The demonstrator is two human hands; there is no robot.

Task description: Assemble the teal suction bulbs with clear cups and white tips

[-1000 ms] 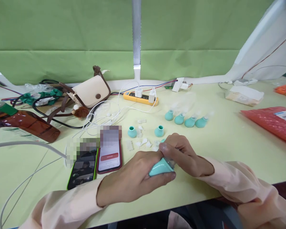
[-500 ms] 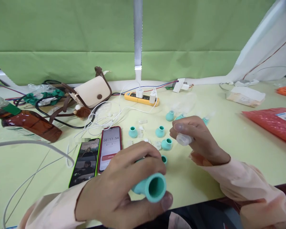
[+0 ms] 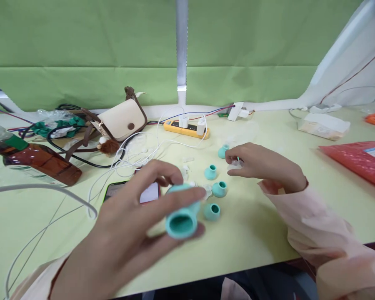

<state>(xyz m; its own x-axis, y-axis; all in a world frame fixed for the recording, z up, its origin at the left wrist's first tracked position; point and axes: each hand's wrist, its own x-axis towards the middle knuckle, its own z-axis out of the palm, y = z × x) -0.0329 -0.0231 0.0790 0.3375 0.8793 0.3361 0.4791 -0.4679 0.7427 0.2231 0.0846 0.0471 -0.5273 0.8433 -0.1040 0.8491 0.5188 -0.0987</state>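
Note:
My left hand grips a teal rubber bulb between thumb and fingers, its round mouth turned toward me. My right hand is farther back, its thumb and fingers curled around a clear plastic piece at the tabletop; part of that piece is hidden. Between the hands stand more teal bulbs: a front one, a middle one and another behind it. A further bulb sits just left of my right fingertips. Small clear plastic bits lie among them.
Two phones, one green-edged and one red-edged, lie partly behind my left hand. White cables, a cream handbag and a brown bottle occupy the left. A yellow power strip is behind; a red package lies right.
My left hand has shifted left and up with the bulb, whose mouth now points lower, covering more of the phones. My right hand has moved back and lowered the clear piece toward the table.

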